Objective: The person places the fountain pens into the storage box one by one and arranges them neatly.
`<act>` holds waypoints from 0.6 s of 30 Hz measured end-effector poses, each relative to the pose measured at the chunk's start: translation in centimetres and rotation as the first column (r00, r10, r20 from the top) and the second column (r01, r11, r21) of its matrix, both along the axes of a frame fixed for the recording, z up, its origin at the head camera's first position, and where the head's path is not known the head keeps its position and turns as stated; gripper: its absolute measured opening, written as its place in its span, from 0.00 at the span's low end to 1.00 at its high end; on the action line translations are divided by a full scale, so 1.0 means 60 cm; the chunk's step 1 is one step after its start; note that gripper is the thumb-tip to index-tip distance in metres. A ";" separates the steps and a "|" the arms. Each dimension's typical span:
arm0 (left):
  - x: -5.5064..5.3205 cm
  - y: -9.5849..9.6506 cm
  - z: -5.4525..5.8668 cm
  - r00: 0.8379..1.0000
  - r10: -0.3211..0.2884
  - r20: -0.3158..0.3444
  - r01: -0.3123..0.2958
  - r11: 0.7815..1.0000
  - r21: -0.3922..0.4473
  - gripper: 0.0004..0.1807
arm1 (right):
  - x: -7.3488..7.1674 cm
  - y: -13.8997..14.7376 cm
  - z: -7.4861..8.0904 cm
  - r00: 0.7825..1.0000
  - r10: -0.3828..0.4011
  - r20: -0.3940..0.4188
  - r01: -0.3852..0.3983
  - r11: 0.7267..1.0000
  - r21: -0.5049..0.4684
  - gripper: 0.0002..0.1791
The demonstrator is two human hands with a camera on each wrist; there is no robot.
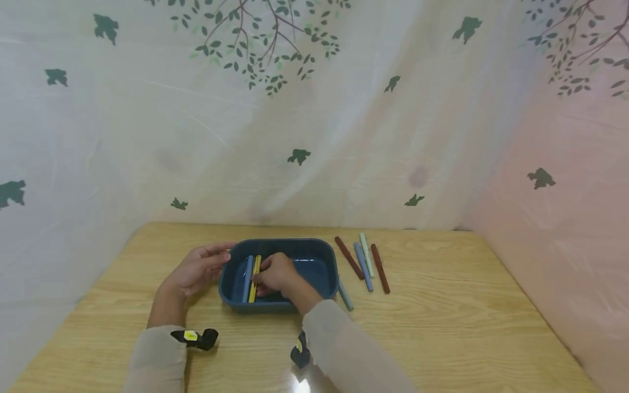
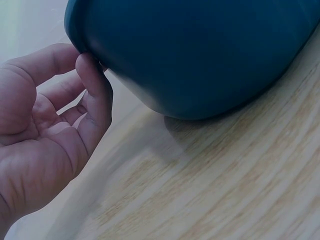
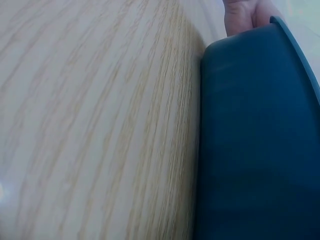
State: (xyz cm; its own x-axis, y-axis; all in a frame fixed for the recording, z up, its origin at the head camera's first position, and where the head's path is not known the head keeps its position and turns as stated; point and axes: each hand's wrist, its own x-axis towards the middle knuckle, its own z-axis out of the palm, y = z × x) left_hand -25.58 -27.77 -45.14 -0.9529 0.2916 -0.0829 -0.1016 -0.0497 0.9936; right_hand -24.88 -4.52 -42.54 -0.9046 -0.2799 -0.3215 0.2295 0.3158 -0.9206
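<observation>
Head view is showing the yellow pen in the blue tray, the right hand pinching it so near the neighbouring blue pen that a clumsy release, I'm thinking, could skew both, the left hand holding the tray.

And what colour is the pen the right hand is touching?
Mostly yellow. The pen shows best in the head view.
</observation>
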 end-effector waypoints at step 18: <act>0.004 0.003 0.003 1.000 0.020 0.018 -0.020 1.000 0.009 0.23 | -0.003 0.018 0.000 1.000 0.026 0.010 -0.025 0.997 -0.068 0.15</act>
State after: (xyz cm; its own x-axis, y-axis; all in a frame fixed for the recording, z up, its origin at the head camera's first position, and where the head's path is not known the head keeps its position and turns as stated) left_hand -25.36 -27.60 -44.94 -0.9571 0.2731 -0.0972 -0.1180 -0.0607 0.9912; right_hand -25.07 -3.45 -42.54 -0.8936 -0.3242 -0.3104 0.2319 0.2585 -0.9378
